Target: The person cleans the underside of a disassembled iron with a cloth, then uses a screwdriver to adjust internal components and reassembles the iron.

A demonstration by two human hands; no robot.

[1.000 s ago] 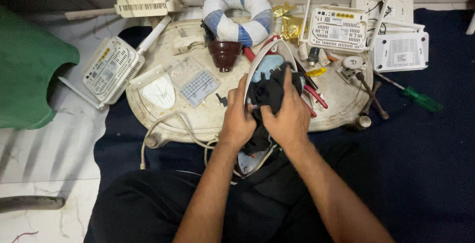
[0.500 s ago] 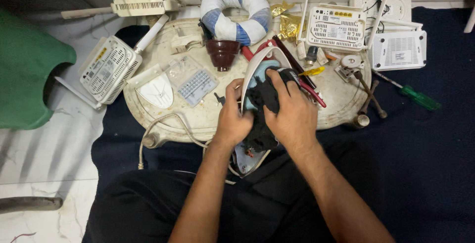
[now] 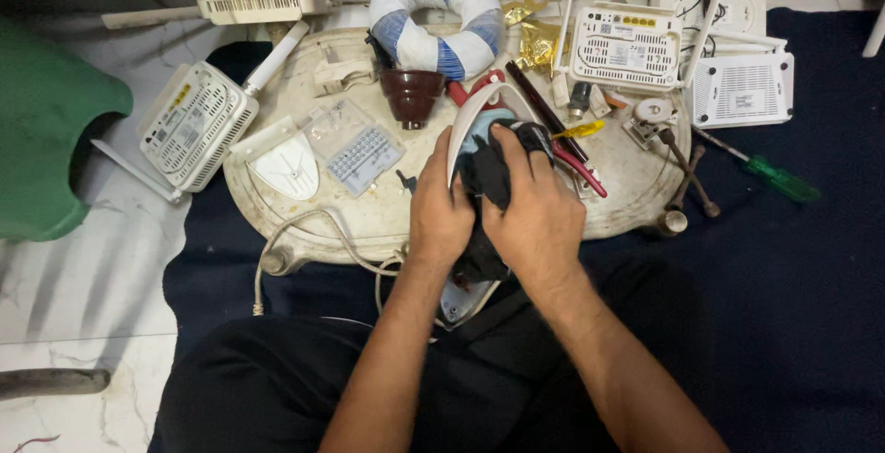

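Nearest the camera, the person's 2 forearms reach out over dark trousers toward a clothes iron [image 3: 472, 130] that lies tilted, its tail down near the lap and its pointed nose up on the edge of a pale oval tray [image 3: 369, 218]. The left hand [image 3: 441, 218] is clasped around the iron's left flank, thumb against its pale rim. The right hand [image 3: 535, 218] is closed over a wad of black cloth [image 3: 487, 175] and presses it onto the iron's upper body. The iron looks heavy and rigid, with smooth plastic and a slick metal underside, so it would likely slide unless gripped along both flanks or by the handle, as the left hand does now; the cloth is soft and limp and bunches wherever the fingers gather it. A pale cord [image 3: 318, 232] loops off the tray's near edge to the left. Further out on the tray sit a clear box of small parts [image 3: 361, 149], a white triangular cover [image 3: 286, 165], a dark brown cup-shaped piece [image 3: 412, 95] and red-handled pliers [image 3: 581, 163]. Beyond these lie a white and blue wound ring [image 3: 429, 15], 3 white routers [image 3: 627, 46], and, to the right on the dark mat, a green-handled screwdriver [image 3: 779, 179].
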